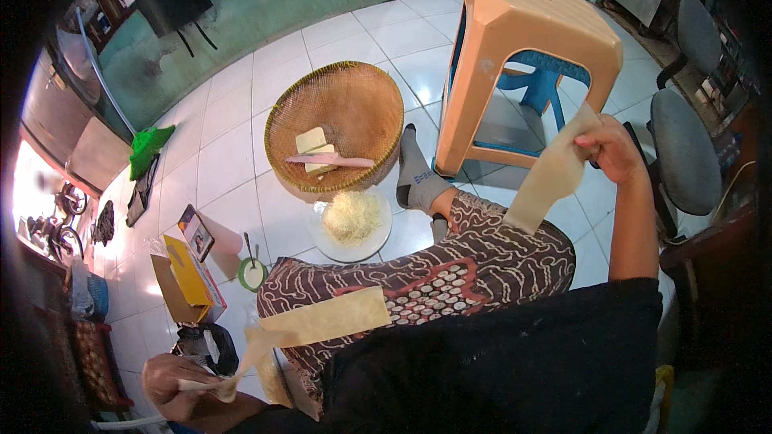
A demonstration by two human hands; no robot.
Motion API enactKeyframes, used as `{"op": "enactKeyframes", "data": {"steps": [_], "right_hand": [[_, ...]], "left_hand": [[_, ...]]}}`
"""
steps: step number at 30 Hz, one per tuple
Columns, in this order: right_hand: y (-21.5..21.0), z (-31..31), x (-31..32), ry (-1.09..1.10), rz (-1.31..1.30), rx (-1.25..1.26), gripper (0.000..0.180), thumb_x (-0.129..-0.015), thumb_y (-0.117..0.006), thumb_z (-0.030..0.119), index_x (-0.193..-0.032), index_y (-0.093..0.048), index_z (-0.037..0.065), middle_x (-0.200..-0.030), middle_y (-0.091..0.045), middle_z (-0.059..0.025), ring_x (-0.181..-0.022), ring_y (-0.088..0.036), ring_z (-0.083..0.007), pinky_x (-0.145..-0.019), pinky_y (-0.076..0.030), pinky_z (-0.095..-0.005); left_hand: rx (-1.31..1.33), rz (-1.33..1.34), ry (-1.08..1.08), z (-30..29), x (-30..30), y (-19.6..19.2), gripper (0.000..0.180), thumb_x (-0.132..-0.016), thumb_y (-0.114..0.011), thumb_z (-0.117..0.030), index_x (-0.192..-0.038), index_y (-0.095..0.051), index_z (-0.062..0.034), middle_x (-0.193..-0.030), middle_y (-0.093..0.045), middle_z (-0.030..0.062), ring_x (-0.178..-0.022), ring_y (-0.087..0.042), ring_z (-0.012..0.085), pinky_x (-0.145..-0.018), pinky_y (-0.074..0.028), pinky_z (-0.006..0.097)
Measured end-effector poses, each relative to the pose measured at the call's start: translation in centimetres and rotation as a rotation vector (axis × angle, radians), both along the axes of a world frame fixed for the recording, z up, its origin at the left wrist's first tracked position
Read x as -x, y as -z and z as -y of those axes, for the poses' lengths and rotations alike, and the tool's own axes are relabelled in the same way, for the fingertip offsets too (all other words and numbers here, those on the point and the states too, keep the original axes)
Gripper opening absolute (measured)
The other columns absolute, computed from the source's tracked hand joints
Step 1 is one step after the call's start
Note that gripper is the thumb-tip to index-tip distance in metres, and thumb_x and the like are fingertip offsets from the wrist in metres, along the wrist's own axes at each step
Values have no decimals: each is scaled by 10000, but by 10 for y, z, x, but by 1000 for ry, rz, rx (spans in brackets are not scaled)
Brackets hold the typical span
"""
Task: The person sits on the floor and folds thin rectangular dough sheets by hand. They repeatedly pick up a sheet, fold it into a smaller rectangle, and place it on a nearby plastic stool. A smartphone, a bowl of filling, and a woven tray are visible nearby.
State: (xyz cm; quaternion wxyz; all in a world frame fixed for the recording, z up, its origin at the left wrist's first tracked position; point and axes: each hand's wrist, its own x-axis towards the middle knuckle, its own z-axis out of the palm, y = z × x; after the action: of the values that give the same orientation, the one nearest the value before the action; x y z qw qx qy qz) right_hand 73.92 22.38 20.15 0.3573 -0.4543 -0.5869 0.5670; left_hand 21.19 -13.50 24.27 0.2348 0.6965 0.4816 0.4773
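Observation:
My right hand (615,153) is raised at the right, pinching one end of a pale, thin dough strip (547,185). That strip hangs down slantwise to my right knee. Low at the left, my left hand (181,386) is closed on a twisted end of a dough strip (249,358). A flat dough strip (334,317) lies across my left thigh on the patterned cloth; whether it joins the piece in my left hand I cannot tell. Ahead of my lap, a white plate (382,233) bears a heap of pale shreds (352,219).
Beyond the plate, a round woven basket (338,96) holds pale yellow blocks (314,141) and a pink knife (334,160). A green cup (252,275) with white paste and a spoon stands left, near an open box (189,281). An orange stool (482,56) and grey chair (682,149) stand right.

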Motion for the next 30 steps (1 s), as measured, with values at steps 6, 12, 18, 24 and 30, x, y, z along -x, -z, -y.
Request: {"op": "enactKeyframes", "data": {"steps": [6,12,18,24,30], "right_hand": [[-26,-49,14,229,276,-193,322,-630,-654,191,-919,-633,50,-817,-623,-34,-711,-579,-141,-649,-429,-248],[46,-64,34,255,568,-365,210,-712,-635,133,-897,-654,36,-766,-646,-92,-716,-605,-185,-689,-463,-347],[131,8,73,-191,960,-354,215,-763,-594,229,-951,-655,146,-899,-649,-122,-822,-626,-277,-736,-473,-353],[57,126,151,-839,-157,-351,552,-764,-640,234,-1235,-469,2,-1261,-471,-173,-1163,-462,-265,-949,-379,-349],[22,132,145,-640,-46,-549,245,-782,-609,129,-999,-587,17,-829,-620,-143,-788,-630,-239,-668,-458,-283]], "left_hand": [[119,235,-148,-11,-39,9,223,-613,-584,-97,-760,-654,56,-605,-607,163,-518,-597,218,-491,-463,276],[106,137,210,-38,-47,26,266,-588,-578,-85,-797,-660,57,-601,-611,154,-506,-599,212,-485,-466,280],[144,-203,356,-77,-72,-8,356,-564,-550,-35,-892,-663,47,-642,-629,145,-516,-604,223,-492,-475,299],[123,-617,367,-118,-141,-29,362,-637,-623,-31,-998,-603,-12,-791,-622,131,-689,-631,233,-570,-496,285],[113,-773,290,-151,-187,-19,446,-685,-653,-55,-1113,-533,-24,-929,-606,117,-801,-620,243,-652,-502,310]]}}
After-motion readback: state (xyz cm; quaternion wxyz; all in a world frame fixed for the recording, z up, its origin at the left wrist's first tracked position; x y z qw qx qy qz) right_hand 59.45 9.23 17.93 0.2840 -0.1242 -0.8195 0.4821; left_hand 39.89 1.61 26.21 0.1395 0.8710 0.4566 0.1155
